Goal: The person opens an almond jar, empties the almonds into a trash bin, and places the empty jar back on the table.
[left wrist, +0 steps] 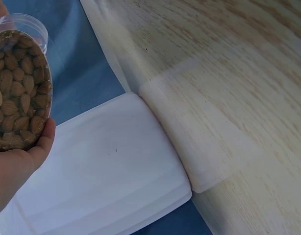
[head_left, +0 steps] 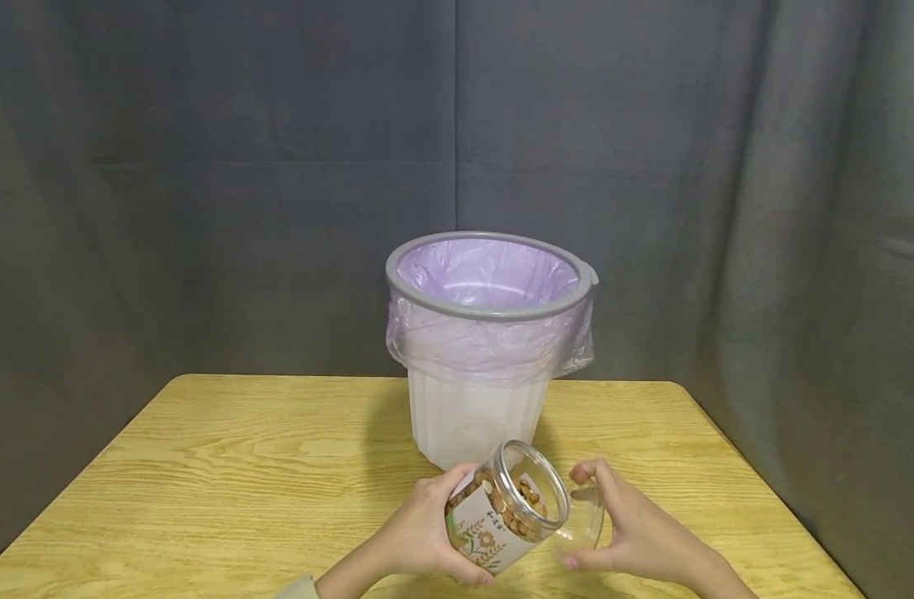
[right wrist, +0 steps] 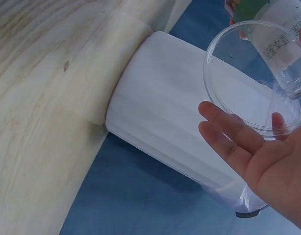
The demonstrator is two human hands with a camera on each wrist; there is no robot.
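Wooden counter (head_left: 239, 466) holds a purple-lined wastebasket (head_left: 490, 341), and just in front the left hand (head_left: 419, 532) fingers wrap the tilted, open almond jar (head_left: 505, 520), probably stiff, slick plastic and nut-heavy, best gripped mid-body, while the right hand (head_left: 632, 528) pinches its clear lid (head_left: 580, 524).
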